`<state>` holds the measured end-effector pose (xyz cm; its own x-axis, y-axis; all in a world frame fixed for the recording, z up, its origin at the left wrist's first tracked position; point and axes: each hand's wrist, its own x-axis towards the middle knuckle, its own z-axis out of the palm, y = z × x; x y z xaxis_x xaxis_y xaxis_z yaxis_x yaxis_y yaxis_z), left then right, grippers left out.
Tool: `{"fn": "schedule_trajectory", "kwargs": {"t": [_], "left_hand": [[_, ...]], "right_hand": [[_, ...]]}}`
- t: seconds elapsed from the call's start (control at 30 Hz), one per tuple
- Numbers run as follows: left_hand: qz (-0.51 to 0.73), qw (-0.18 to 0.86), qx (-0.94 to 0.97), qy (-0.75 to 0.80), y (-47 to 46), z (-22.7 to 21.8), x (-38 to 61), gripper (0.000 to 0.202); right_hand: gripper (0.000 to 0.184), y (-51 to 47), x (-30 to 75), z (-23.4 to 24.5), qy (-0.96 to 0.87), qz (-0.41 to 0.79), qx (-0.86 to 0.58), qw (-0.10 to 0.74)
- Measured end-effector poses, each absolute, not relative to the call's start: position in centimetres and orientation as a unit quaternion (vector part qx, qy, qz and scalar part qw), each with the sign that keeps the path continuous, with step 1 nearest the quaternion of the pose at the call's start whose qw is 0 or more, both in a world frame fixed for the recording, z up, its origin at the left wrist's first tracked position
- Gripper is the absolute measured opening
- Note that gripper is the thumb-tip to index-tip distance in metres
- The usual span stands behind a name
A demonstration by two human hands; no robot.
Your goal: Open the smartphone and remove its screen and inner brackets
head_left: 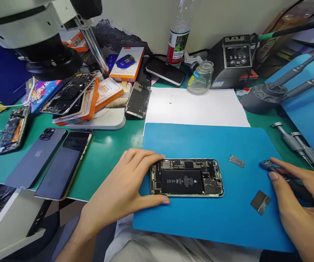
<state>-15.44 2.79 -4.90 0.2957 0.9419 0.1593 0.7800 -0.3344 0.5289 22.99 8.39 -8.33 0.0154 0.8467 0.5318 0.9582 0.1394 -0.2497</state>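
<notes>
An opened smartphone (187,178) without its screen lies flat on the blue mat (195,218), its black battery and circuit boards exposed. Around the phone's left end, my left hand (126,182) grips with fingers at the top edge and thumb at the bottom edge. At the mat's right edge, my right hand (304,203) holds a dark tool with a rounded grey end (267,165); its kind is partly hidden by the fingers. Between the phone and this hand lie a small metal plate (237,161) and a small dark, shiny square piece (260,202).
Two phones (38,156) lie side by side at left. A microscope (50,47) overhangs stacked boxes and phone parts. Behind the mat are white paper (195,107), a glass jar (200,78), a bottle (177,43) and a black control unit (232,62). Screwdrivers (296,143) stand at right.
</notes>
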Motion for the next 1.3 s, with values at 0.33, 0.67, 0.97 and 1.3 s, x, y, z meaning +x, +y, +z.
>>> {"fn": "schedule_trajectory", "kwargs": {"t": [0.33, 0.67, 0.97, 1.3], "left_hand": [[0.217, 0.187, 0.777, 0.561, 2.7, -5.0, -15.4, 0.083], [0.219, 0.212, 0.762, 0.571, 2.4, -5.4, -15.8, 0.083], [0.211, 0.177, 0.754, 0.597, 2.3, -6.1, -15.9, 0.07], [0.218, 0.174, 0.732, 0.621, 2.2, -6.2, -16.0, 0.084]], "right_hand": [[0.049, 8.7, 23.8, -8.9, -0.697, -0.081, -0.638, 0.318], [0.052, 8.5, 22.5, -7.4, -0.702, -0.111, -0.64, 0.292], [0.044, 7.9, 22.6, -7.6, -0.698, -0.114, -0.638, 0.303], [0.019, 7.5, 22.7, -6.8, -0.635, -0.065, -0.582, 0.505]]}}
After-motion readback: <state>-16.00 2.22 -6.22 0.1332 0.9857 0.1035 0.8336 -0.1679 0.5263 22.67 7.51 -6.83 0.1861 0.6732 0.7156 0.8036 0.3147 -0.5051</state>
